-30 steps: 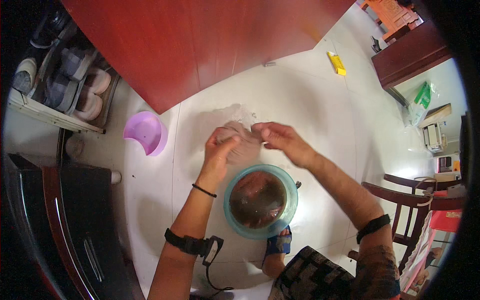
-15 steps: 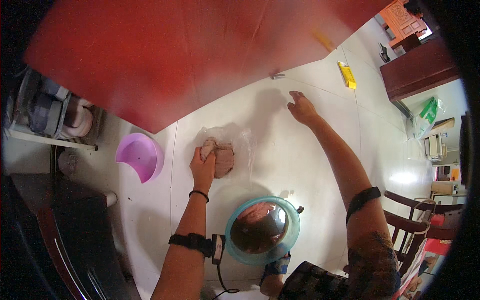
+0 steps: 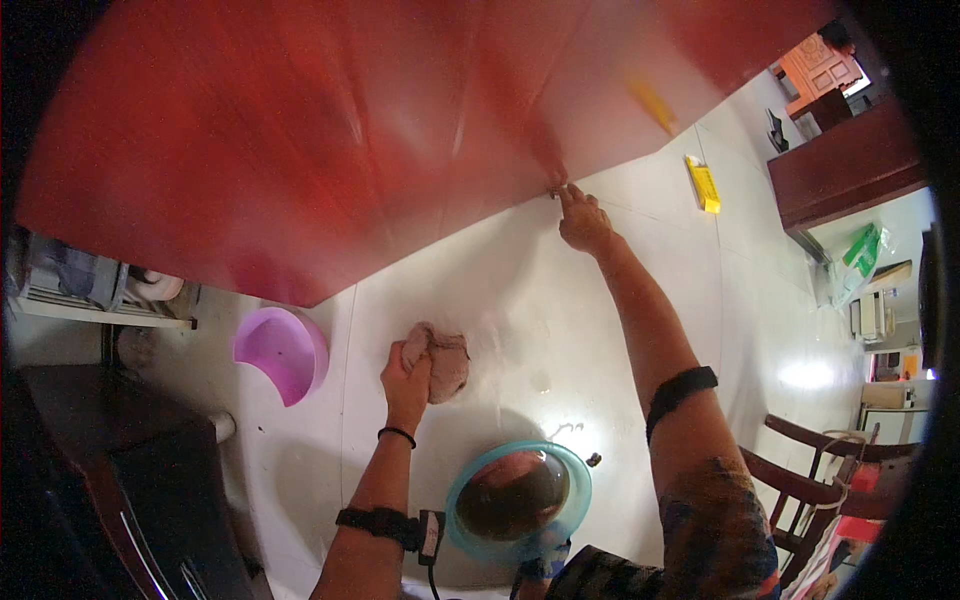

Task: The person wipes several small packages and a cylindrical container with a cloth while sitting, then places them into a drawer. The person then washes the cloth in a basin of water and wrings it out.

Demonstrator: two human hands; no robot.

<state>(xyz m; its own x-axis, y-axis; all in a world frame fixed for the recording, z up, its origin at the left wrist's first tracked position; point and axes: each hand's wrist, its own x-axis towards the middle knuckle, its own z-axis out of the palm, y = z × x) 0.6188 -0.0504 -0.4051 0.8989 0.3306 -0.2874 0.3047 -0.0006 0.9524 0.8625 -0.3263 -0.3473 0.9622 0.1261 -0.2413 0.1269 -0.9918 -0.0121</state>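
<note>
A damp pinkish-brown cloth point(image 3: 450, 368) is bunched on the wet white floor, gripped by my left hand point(image 3: 404, 385). Up and to the right, my right hand point(image 3: 585, 220) reaches to the lower edge of a glossy red panel point(image 3: 330, 140). Its thumb and forefinger close around a small metal piece at that edge, mostly hidden by the fingertips. Close to my body stands a teal basin point(image 3: 575, 470) of dark brownish water, with a pinkish reflection on its surface.
A purple plastic tub point(image 3: 310, 350) with a curved cut-out sits at left, near a shoe rack point(image 3: 150, 318) and dark furniture point(image 3: 90, 420). A yellow box point(image 3: 703, 185) lies far right. Wooden chairs point(image 3: 800, 480) stand at lower right. A small dark lump point(image 3: 594, 460) is beside the basin.
My right hand has moved slightly left to the panel's lower edge, its fingers now at the metal piece. My left hand keeps hold of the cloth. The whole view has shifted upward.
</note>
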